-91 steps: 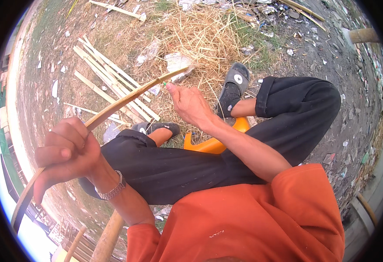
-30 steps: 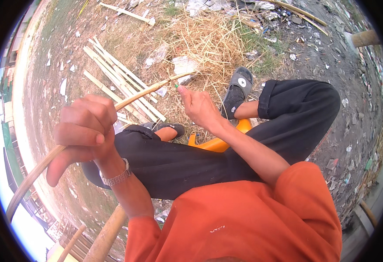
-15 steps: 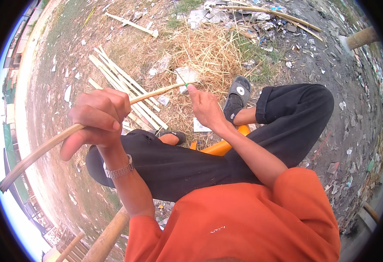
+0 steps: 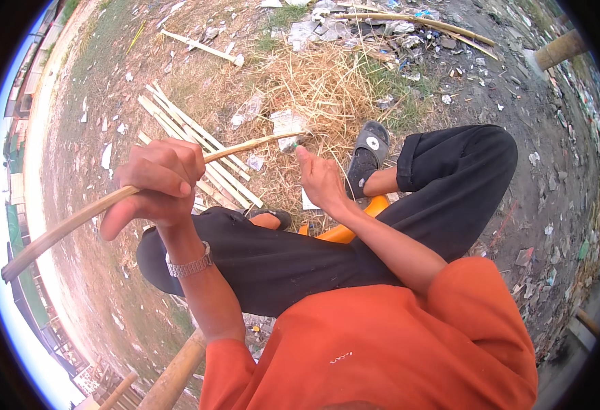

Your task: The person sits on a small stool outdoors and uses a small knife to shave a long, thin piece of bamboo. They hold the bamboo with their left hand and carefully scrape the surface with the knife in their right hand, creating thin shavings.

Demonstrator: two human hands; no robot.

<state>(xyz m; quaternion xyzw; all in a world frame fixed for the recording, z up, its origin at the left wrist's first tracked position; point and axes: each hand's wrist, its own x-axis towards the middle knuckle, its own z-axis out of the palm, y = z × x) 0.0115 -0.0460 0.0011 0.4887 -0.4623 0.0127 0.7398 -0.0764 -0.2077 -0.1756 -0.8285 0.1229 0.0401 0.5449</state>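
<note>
A long, slender bamboo strip slants across in front of me, thick at its lower left end and thin at its upper right tip. My left hand, with a metal watch on the wrist, is wrapped round the strip's middle. Just below the strip's thin tip is my right hand, fingers closed and thumb pointing up. A small green bit shows at that thumb, part of a thin tool mostly hidden by the hand; its kind is unclear. The green bit is close to the strip; contact cannot be told.
Pale split bamboo strips lie in a loose bundle on the ground ahead. Beyond my right hand is a heap of straw-like shavings. An orange seat-like object shows beneath my legs. Bamboo poles stand at the right and lower left.
My right hand has dropped slightly away from the strip's tip, and the thin dark tool that stuck up past it no longer shows. The strip's left end has risen a little.
</note>
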